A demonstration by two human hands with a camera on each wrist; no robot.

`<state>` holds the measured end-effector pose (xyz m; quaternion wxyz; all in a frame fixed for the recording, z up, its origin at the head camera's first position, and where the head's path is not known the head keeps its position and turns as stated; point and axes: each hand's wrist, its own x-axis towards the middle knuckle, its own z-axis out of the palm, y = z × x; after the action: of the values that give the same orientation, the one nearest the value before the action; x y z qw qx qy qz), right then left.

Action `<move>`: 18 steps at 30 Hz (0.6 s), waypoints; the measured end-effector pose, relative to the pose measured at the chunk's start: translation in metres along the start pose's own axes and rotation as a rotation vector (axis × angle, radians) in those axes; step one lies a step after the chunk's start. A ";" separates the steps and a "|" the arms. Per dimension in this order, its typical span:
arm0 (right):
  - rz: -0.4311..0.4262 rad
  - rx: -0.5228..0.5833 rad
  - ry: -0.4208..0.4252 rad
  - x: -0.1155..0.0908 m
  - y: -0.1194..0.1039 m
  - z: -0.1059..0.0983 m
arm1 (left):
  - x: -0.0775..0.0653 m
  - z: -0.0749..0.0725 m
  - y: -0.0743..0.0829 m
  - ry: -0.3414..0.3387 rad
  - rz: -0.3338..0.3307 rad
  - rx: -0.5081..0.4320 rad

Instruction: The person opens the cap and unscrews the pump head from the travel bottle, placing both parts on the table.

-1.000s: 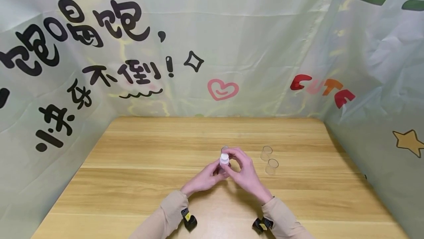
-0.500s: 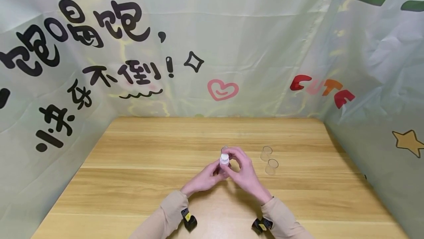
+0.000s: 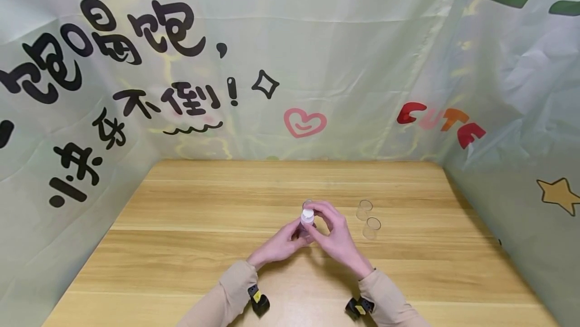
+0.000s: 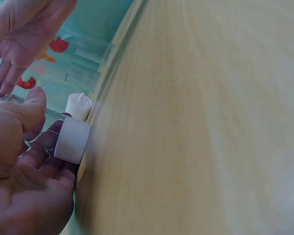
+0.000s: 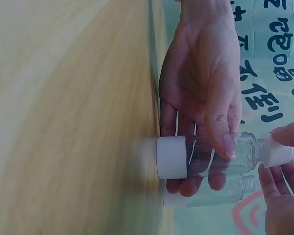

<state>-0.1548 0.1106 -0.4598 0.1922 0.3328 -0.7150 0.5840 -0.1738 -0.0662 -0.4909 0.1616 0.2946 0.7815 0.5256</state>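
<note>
My left hand [image 3: 283, 244] grips a clear bottle [image 5: 247, 152] by its body, thumb in front and fingers behind. A thick white base [image 5: 171, 157] closes its lower end, close to the table surface. At the neck, my right hand [image 3: 333, 229] pinches the white cap [image 5: 278, 152] between thumb and fingers. A second clear bottle [image 5: 210, 196] with a white base and bare neck stands behind the held one. In the left wrist view, a white piece with a small nozzle [image 4: 79, 106] stands beyond the left hand; the head view hides it behind the right hand.
Two transparent cylindrical covers [image 3: 364, 209] stand on the wooden table [image 3: 204, 206], to the right of the hands. Printed cloth [image 3: 344, 55] encloses the table at the back and both sides.
</note>
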 end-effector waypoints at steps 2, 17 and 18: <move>-0.008 0.013 0.008 0.000 0.000 0.000 | 0.000 0.000 0.000 0.003 -0.003 -0.002; -0.042 0.088 0.063 0.002 -0.002 0.003 | -0.001 0.001 0.000 0.008 0.004 -0.011; -0.039 0.095 0.066 0.002 -0.003 0.003 | -0.001 0.001 0.000 0.007 0.000 -0.010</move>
<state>-0.1540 0.1074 -0.4572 0.2111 0.3358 -0.6732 0.6241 -0.1727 -0.0662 -0.4910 0.1605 0.2920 0.7794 0.5306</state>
